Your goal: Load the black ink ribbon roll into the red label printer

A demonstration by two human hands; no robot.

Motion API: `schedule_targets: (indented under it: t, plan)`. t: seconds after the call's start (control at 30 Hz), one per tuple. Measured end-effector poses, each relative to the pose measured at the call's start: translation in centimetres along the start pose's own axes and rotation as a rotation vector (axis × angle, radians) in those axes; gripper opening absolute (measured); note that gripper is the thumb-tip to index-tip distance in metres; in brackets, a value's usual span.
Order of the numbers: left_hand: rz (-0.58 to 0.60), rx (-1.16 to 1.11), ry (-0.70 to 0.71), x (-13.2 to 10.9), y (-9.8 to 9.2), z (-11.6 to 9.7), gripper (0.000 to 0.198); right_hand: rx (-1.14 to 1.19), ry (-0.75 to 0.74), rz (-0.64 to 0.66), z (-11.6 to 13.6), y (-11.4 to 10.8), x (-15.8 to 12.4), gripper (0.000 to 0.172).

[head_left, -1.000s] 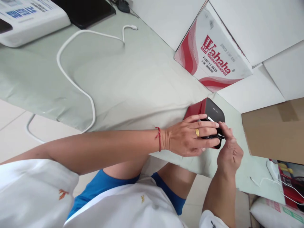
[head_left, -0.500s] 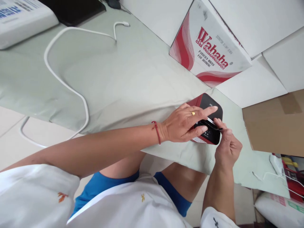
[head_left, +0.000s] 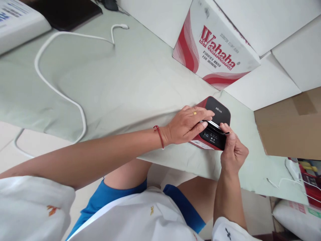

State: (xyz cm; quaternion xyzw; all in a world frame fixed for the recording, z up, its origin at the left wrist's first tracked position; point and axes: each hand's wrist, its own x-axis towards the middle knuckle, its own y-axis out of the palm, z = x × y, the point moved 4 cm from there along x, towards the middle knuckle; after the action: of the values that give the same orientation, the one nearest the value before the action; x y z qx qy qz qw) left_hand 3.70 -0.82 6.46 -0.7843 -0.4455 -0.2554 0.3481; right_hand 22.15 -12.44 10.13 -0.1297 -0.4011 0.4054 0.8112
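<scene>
A small red device with a black top (head_left: 219,112) sits near the front edge of the pale green cloth-covered table (head_left: 130,83). My left hand (head_left: 187,125) lies over its left side, fingers curled onto the black top, a gold ring on one finger. A thin white strip (head_left: 213,124) crosses the top of the device. My right hand (head_left: 232,150) is at the device's near right corner, thumb and fingers pinched at the end of that strip.
A white cable (head_left: 55,87) loops across the table and hangs over its edge. A red and white Wahaha carton (head_left: 215,57) and white boxes (head_left: 260,90) stand behind the device. A brown cardboard box (head_left: 288,127) sits to the right. A white appliance (head_left: 17,23) is at far left.
My left hand's fingers have drawn back from the device's far right side to its middle. My right hand stays pinched at the strip. The view has shifted slightly.
</scene>
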Motion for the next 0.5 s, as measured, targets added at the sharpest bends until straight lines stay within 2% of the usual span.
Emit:
schedule_targets:
  t: [0.13, 0.27, 0.33, 0.4, 0.43, 0.5]
  plan:
    - [-0.008, -0.108, -0.014, 0.2, -0.3, 0.2, 0.040, 0.023, -0.005, 0.008, 0.1, 0.0, 0.1, 0.033]
    - [-0.032, -0.347, -0.118, 0.0, -0.2, 0.7, 0.036, 0.021, 0.005, 0.001, 0.0, 0.0, 0.3, 0.035]
    - [-0.053, -0.406, -0.189, -0.2, 0.0, 1.4, 0.043, 0.020, 0.010, 0.011, -0.1, 0.0, 0.5, 0.034]
    - [-0.056, -0.421, -0.268, -0.2, 0.4, 2.6, 0.057, 0.016, 0.002, 0.039, -0.3, -0.1, 0.7, 0.033]
    - [-0.043, -0.432, -0.310, -0.1, 0.7, 3.3, 0.066, 0.011, -0.008, 0.057, -0.4, -0.2, 0.8, 0.032]
    - [0.036, -0.592, -0.346, 0.3, 1.3, 4.7, 0.076, -0.002, -0.039, 0.088, -0.5, -0.4, 1.1, 0.031]
